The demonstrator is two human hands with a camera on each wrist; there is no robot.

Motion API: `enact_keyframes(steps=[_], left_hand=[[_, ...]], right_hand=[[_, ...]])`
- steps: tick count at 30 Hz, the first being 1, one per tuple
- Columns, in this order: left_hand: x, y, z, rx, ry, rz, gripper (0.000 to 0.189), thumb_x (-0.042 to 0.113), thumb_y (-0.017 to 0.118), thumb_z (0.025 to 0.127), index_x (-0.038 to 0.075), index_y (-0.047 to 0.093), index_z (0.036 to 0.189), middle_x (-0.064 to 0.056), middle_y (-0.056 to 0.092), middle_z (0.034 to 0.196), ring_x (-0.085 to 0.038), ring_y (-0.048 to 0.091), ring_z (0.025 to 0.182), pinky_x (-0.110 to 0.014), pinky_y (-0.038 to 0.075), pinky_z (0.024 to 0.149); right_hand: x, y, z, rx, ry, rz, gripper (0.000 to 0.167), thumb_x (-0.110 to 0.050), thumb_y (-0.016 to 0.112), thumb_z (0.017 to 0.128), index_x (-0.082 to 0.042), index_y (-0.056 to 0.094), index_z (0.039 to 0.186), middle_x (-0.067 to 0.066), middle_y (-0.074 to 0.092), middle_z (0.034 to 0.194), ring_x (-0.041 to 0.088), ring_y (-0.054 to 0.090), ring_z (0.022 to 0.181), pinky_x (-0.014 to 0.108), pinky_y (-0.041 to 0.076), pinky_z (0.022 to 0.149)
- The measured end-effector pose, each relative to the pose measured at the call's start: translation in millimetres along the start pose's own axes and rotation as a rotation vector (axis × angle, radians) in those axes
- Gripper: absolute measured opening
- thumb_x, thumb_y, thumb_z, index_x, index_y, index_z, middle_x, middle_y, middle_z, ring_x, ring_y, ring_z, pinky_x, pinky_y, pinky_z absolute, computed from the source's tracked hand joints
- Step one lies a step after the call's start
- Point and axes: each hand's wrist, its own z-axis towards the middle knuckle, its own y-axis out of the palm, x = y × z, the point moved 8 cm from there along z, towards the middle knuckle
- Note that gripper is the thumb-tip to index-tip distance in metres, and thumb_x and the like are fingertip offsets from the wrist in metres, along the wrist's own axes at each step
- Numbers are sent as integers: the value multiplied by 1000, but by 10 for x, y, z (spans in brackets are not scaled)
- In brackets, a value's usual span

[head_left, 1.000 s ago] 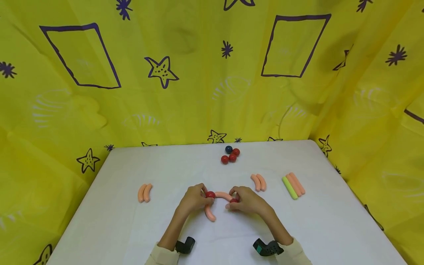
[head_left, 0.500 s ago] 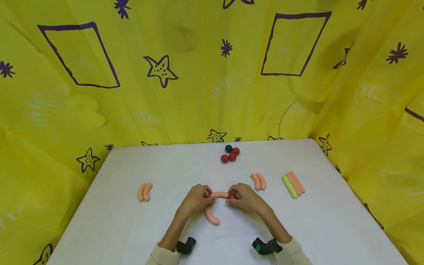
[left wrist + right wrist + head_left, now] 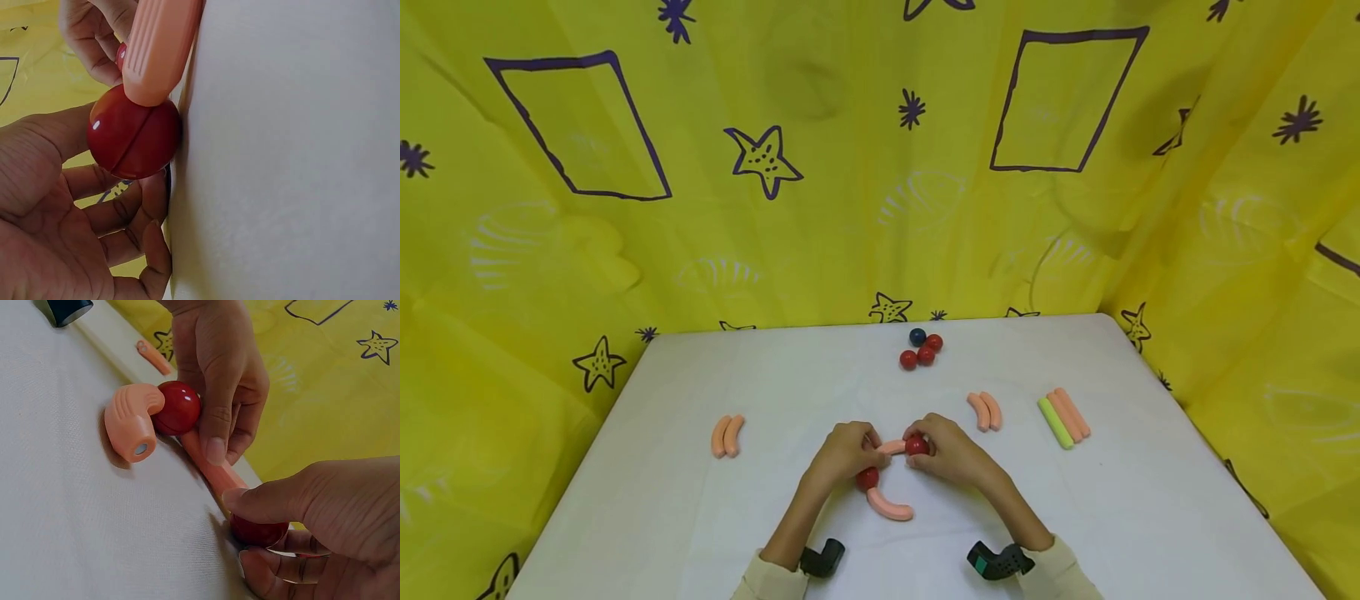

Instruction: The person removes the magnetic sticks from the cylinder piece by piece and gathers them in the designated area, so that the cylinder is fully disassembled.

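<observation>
A chain of magnetic rods and balls lies on the white table (image 3: 647, 517). My left hand (image 3: 847, 454) pinches the peach magnetic rod (image 3: 892, 447) between two balls. My right hand (image 3: 953, 450) grips the red ball (image 3: 917, 445) at that rod's right end with thumb and fingers. Just below my left fingers sits the other red ball (image 3: 867, 478). From it a curved peach rod (image 3: 891, 507) extends toward the right, and its free end shows a silvery tip in the right wrist view. In the left wrist view this ball (image 3: 134, 132) appears close up, touching the curved rod (image 3: 159, 50).
Three red balls (image 3: 927, 356) and a dark blue ball (image 3: 917, 337) cluster at the back. Curved peach rods lie in pairs at left (image 3: 727, 437) and right (image 3: 985, 412). Beside a green straight rod (image 3: 1056, 423) are two peach straight rods (image 3: 1069, 415). Yellow curtains surround the table.
My left hand has shifted its hold from the left ball to the rod. That ball has moved nearer me, and the curved rod has swung rightward. My right hand has moved slightly left with its ball.
</observation>
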Motion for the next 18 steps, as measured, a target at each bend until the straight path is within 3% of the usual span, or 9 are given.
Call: enact_keyframes(steps=[8,18], left_hand=[[-2,37,10,-17,11,-1,16,13,78,78,5,64,80,1,53,63,-9,48,55,-21,37,47],[8,46,12,-19,19,-19,15,9,76,79,6,62,80,2,51,62,-9,45,53,-21,35,46]], right_hand=[[-32,-7,-12,62,-78,-6,26,-15,78,82,-6,67,104,1,58,90,9,49,78,20,43,66],[62,-1,14,46,46,63,27,-22,76,85,-9,65,106,1,57,91,10,48,78,21,41,66]])
